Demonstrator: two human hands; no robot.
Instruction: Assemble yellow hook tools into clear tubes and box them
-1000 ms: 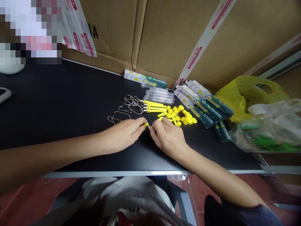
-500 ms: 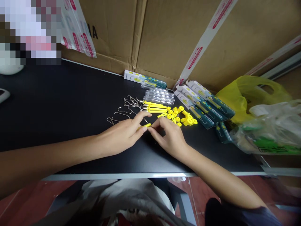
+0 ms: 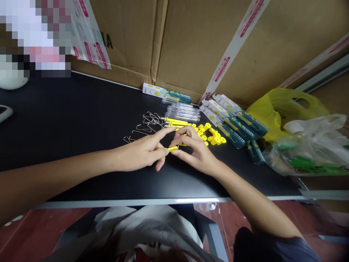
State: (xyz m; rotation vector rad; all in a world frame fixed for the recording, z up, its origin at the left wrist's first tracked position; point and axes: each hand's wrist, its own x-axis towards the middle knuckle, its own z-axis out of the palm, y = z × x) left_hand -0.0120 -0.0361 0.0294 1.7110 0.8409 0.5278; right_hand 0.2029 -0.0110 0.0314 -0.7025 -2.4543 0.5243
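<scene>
My left hand [image 3: 151, 151] pinches a slim yellow plastic rod [image 3: 172, 149] between thumb and fingers, its index finger stretched out above. My right hand [image 3: 197, 151] has its thumb and fingers closed around the rod's right end, where a small dark, shiny bit shows; what that bit is I cannot make out. Just beyond my hands lie several yellow-handled tools with bent wire hooks [image 3: 152, 119]. Small yellow plastic pieces [image 3: 216, 138] are heaped to the right of them, partly hidden by my right hand.
Clear plastic tubes [image 3: 184, 112] lie behind the tools, near a printed box [image 3: 166, 92] against the cardboard [image 3: 191, 47]. More printed boxes [image 3: 234, 118] are stacked right, beside a yellow bag [image 3: 268, 109] and a clear bag [image 3: 313, 145]. A white object [image 3: 12, 82] stands far left.
The yellow rod's end with the dark bit now shows between my hands. My left index finger has straightened, and my right fingers have spread slightly around the rod's end.
</scene>
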